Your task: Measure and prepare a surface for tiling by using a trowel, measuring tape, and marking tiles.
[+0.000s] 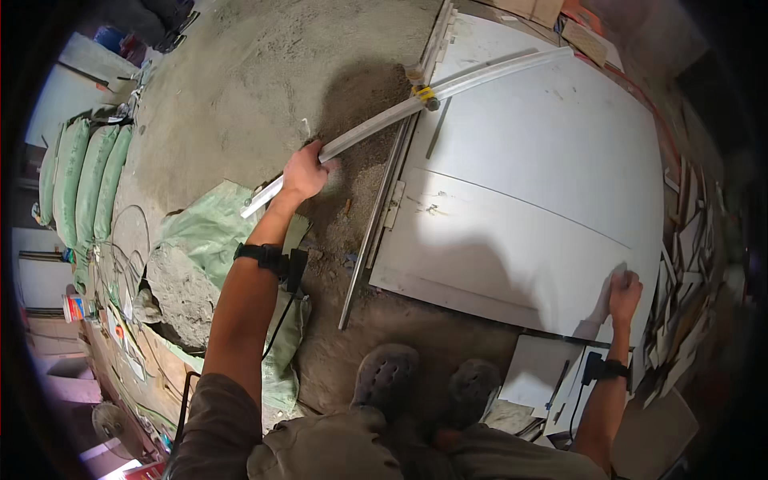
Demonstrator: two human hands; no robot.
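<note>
My left hand (305, 171) is wrapped round a long pale metal bar (368, 126) near its lower left end. The bar slants up across the far part of a large white panel (528, 128), and a yellow-and-black fitting (426, 97) sits on it above the panel's left edge. A thin dark line runs across the panel, from its left side toward the right. My right hand (625, 294) is closed over the panel's near right corner; anything inside it is hidden. Along the panel's left edge lies a narrow metal rail (372, 232) with small brackets.
Broken white pieces (684, 296) pile up along the right side. Green sacks (84, 180) stand at the left, and a torn green sack (210, 220) of grey powder lies nearer. Smaller white pieces (540, 372) lie by my feet. A cable trails on the floor.
</note>
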